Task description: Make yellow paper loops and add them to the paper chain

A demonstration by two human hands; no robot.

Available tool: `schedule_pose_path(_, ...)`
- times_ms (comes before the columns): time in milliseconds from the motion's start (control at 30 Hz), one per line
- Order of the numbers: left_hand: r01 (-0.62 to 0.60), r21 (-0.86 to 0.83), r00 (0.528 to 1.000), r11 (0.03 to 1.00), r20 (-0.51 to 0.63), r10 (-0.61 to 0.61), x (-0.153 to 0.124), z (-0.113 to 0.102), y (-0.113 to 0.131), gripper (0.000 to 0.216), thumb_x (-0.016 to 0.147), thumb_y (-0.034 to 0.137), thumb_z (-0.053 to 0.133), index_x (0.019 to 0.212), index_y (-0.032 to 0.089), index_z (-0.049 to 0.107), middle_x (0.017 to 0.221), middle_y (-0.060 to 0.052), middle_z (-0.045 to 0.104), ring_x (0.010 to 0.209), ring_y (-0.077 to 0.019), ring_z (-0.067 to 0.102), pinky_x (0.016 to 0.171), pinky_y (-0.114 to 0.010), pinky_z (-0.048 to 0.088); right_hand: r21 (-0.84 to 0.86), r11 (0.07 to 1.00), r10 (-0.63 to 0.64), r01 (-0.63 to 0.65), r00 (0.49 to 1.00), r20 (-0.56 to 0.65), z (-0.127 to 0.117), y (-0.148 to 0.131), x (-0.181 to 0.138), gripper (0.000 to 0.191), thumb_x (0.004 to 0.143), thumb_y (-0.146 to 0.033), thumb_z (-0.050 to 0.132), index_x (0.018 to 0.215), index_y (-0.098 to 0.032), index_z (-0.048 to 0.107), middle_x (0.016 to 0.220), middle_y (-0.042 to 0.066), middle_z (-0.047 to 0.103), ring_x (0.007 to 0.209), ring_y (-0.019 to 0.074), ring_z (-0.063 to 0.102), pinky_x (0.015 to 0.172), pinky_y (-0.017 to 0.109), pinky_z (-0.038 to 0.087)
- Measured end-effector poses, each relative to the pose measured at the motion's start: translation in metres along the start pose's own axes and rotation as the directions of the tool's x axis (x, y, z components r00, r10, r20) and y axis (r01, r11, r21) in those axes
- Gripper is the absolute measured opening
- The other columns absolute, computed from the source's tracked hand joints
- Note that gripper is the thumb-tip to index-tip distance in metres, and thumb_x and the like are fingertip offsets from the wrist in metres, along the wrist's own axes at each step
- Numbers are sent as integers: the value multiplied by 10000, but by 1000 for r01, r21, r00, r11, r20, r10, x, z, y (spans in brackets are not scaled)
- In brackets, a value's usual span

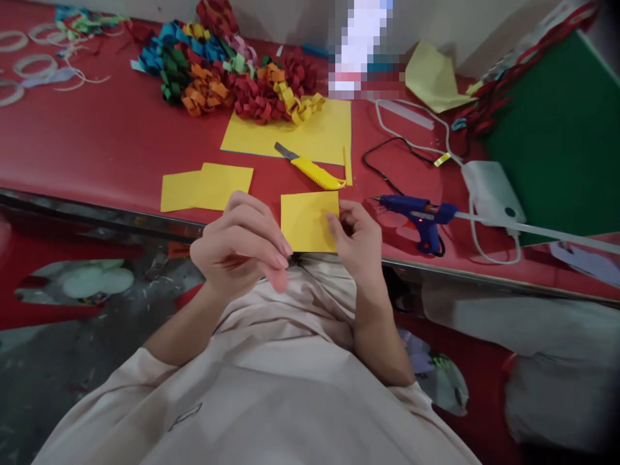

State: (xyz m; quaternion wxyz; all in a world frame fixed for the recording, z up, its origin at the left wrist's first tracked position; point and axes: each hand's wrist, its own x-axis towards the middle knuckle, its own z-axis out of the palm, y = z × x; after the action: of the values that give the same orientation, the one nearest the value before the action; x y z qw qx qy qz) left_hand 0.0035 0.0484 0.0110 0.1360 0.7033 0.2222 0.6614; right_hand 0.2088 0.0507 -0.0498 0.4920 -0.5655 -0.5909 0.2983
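Note:
A yellow paper square [306,223] is held up at the table's front edge. My right hand [361,236] pinches its right side, thumb on the face and fingers behind. Beside the lower left corner is my left hand [242,245], fingers bent and thumb apart from them, gripping nothing that I can see. Its fingertips overlap or touch that corner. Behind the square lies a yellow utility knife [317,173], blade out, partly on a larger yellow sheet [285,139]. Two more yellow paper pieces [225,184] overlap on the table to the left.
A blue glue gun [419,216] with a glue stick lies right, near a white power adapter [491,194] and cables. Looped paper garlands [208,71] are heaped at the back. A green board [562,142] stands far right. Tape rings [35,66] lie far left on the red table [97,139].

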Motion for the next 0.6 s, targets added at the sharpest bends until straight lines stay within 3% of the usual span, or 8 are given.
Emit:
schedule_pose_path(200,6,26,999,1000,-41,-5,-5,8,2,421,872,588,725,647,268,569,521,43,555,510,-129,548,532,-334,463,-58,998,-29,31,999,38,-2,-2,-1,228,941,-394,621,1061,-199,633,655,-64,491,568,96,397,546,233,331)
schedule_pose_path(400,13,-89,999,996,42,-10,-6,7,4,100,941,333,696,856,282,685,707,19,695,656,-139,637,605,-338,520,-78,996,-37,42,998,57,-2,-4,-1,230,951,-380,605,1075,-188,633,658,-68,462,568,92,379,550,233,314)
schedule_pose_path(600,-58,-141,997,988,46,65,-2,10,5,154,850,298,788,788,234,662,616,43,666,518,-96,579,562,-315,517,-106,992,-54,61,996,69,-3,-2,-1,237,961,-389,588,1069,-184,637,682,-53,493,591,100,407,570,234,326)
